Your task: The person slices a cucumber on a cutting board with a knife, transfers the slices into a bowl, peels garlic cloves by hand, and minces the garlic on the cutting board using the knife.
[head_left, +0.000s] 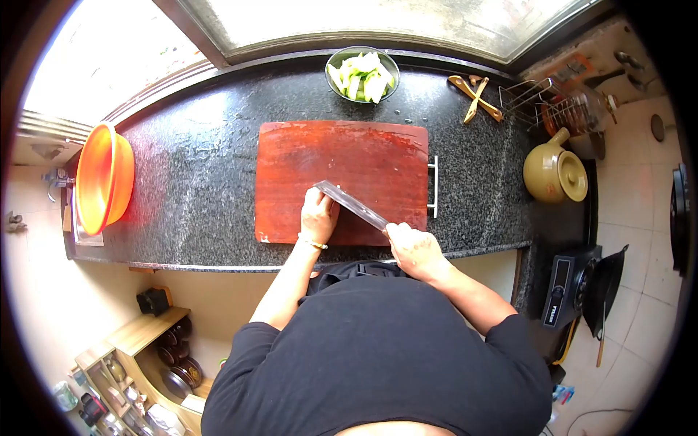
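A broad cleaver is held above the red-brown cutting board, its blade slanting from upper left to lower right. My right hand is wrapped round its handle end near the board's front right edge. My left hand, with a bracelet at the wrist, is at the blade's far left end, its fingers curled. Whether those fingers pinch the blade or something beneath them is hidden. Small pale bits lie on the board. Behind it, a glass bowl holds pale green sliced vegetable pieces.
An orange basin stands at the counter's left end. To the right are a tan clay pot, crossed wooden utensils and a wire rack. A stove with a dark wok is at lower right.
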A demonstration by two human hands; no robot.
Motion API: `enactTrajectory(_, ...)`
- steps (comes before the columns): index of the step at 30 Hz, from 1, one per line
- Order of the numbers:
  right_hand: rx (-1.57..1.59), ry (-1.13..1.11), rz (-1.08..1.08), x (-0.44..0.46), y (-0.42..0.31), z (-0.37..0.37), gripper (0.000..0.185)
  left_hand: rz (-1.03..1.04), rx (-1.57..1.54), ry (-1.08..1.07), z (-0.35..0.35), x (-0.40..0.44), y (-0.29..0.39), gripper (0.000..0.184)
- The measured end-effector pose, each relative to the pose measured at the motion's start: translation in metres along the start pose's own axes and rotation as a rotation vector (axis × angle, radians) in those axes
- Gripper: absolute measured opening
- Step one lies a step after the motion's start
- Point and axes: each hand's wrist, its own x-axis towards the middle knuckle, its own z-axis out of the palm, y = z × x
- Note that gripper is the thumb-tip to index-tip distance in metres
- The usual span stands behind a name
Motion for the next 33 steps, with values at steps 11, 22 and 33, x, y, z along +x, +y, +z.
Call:
enactTrajectory(11, 0.116, -0.009, 0.003, 0.018, 0.001, 0.031, 0.013, 0.003, -0.044, 0.015, -0.001, 0.005, 0.003, 0.026)
enactTrajectory(22, 0.296, 0.017, 0.129, 0.040, 0.000, 0.040, 0.009, 0.021, -0.045, 0.057, 0.006, 0.001, -0.001, 0.015)
enactTrajectory(33, 0.208, -0.092, 0.043, 0.004, -0.006, -0.003, 0.006, 0.008, -0.067, 0.038, 0.001, 0.000, 0.001, 0.023)
